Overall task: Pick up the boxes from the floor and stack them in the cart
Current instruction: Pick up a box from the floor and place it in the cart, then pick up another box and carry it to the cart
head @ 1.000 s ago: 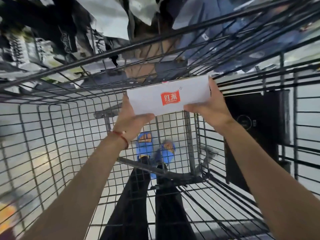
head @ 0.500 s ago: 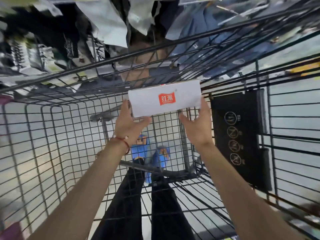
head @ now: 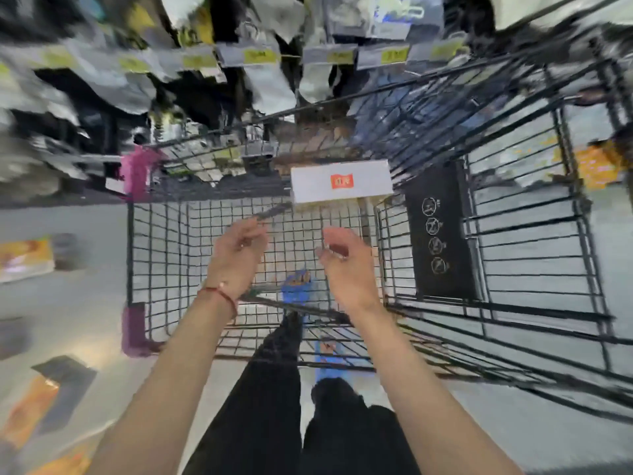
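Observation:
A white box (head: 340, 181) with a red label lies inside the black wire cart (head: 157, 255), against its far end. My left hand (head: 236, 255) hovers over the cart floor a little short of the box, fingers loosely curled, holding nothing. To its right, my right hand (head: 342, 258) is level with it, fingers relaxed and empty. Neither hand touches the box.
Orange boxes lie on the floor at left (head: 24, 258), lower left (head: 30, 409) and far right (head: 596, 166). A black sign panel (head: 438, 231) hangs on the cart's right side. Shelves of packaged goods (head: 260, 56) stand behind. My legs and blue slippers (head: 296, 282) show below.
Both hands let go of the white box and drew back toward me. The box now rests in the cart's far end. The view has pulled away from the cart.

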Action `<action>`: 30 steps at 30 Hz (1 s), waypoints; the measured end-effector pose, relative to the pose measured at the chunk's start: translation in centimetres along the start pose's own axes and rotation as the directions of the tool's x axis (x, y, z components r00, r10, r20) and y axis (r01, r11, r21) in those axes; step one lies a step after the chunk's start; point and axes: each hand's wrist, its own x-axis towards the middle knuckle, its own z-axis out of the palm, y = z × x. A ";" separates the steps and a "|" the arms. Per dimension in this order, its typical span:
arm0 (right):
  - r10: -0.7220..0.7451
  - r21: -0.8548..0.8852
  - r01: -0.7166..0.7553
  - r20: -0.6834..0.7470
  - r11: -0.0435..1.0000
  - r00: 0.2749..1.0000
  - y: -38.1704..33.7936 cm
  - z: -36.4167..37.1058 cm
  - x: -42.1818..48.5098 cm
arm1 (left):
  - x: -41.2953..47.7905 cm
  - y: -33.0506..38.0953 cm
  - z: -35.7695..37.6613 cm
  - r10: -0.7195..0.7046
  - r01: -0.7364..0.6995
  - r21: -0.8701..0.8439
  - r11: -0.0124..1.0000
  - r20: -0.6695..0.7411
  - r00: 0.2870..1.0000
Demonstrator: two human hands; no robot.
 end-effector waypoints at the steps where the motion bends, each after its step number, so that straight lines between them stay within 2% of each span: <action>1: -0.024 0.004 0.024 0.003 1.000 1.000 -0.2 0.1 -1.2 | -1.8 0.2 -0.5 0.005 -0.007 -0.036 0.999 -0.032 0.999; 9: -0.178 0.005 0.180 0.188 0.984 0.966 -1.4 1.4 -11.1 | -15.3 -1.1 -5.6 0.013 -0.062 -0.283 0.957 -0.170 0.985; 15: -0.248 -0.068 0.299 0.402 0.952 0.881 -3.6 5.3 -17.0 | -22.7 -3.6 -11.5 -0.021 -0.122 -0.427 0.896 -0.313 0.949; 23: -0.300 -0.094 0.442 0.606 0.892 0.736 -5.6 16.1 -22.4 | -27.3 -8.7 -20.7 -0.112 -0.203 -0.538 0.818 -0.496 0.861; 28: -0.269 -0.089 0.453 0.699 0.887 0.663 -6.6 24.9 -26.2 | -29.2 -12.7 -28.6 -0.181 -0.199 -0.569 0.798 -0.541 0.821; 30: -0.247 -0.093 0.437 0.714 0.895 0.655 -7.0 28.4 -27.5 | -29.8 -14.3 -32.0 -0.206 -0.194 -0.576 0.794 -0.555 0.806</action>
